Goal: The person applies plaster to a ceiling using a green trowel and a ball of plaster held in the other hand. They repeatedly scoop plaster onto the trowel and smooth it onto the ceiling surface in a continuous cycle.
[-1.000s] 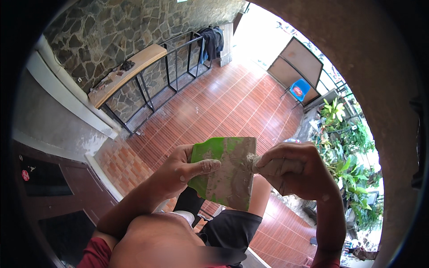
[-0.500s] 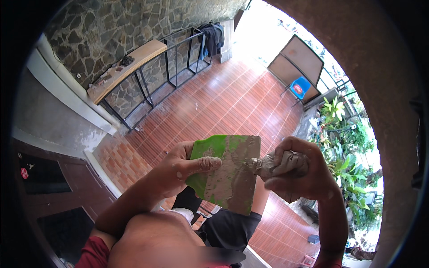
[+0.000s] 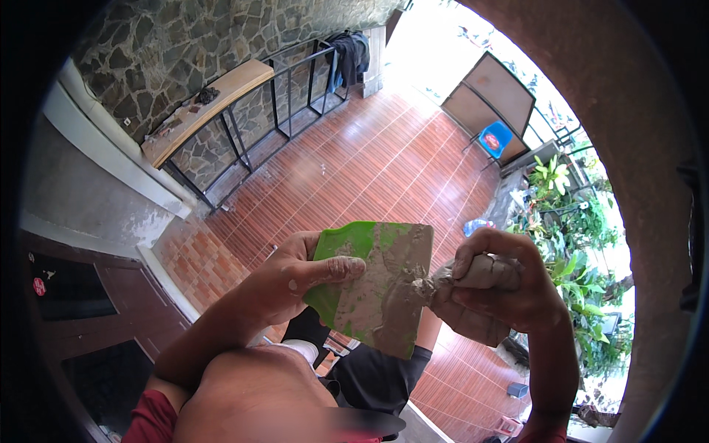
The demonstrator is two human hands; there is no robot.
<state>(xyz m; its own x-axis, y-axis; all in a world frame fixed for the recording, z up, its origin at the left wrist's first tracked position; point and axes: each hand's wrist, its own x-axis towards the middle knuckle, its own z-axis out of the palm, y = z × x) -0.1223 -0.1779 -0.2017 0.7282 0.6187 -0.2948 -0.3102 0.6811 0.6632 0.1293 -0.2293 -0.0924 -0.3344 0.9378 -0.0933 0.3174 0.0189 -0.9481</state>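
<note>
One tiled floor (image 3: 317, 173), red-brown with fine stripes and pale joints, spans the middle of the frame. Stone-clad wall (image 3: 185, 55) at upper left; brown door (image 3: 111, 303) with dark panels at lower left; glaring daylight at upper right.

Along the stone wall: black metal frame (image 3: 275, 107), wooden board (image 3: 221, 102) on its left part, dark clothing (image 3: 349, 55) over its far end. Brown panel (image 3: 489, 96) and blue chair (image 3: 495, 138) at upper right; plants (image 3: 580, 295) down the right side. The person's forearms and dark shorts (image 3: 388, 373) cover part of the floor at lower centre.

Work at frame centre: left hand (image 3: 295, 275) holds a green spreader (image 3: 371, 289), thumb flat on its face, other fingers mostly hidden behind. Grey-brown paste (image 3: 395, 310) coats most of that face. Right hand (image 3: 528, 284), fingers curled, pinches the neck of a smeared, crumpled bag-like bundle (image 3: 473, 319); its narrow tip meets the spreader's right edge. Cannot tell what the bundle contains
</note>
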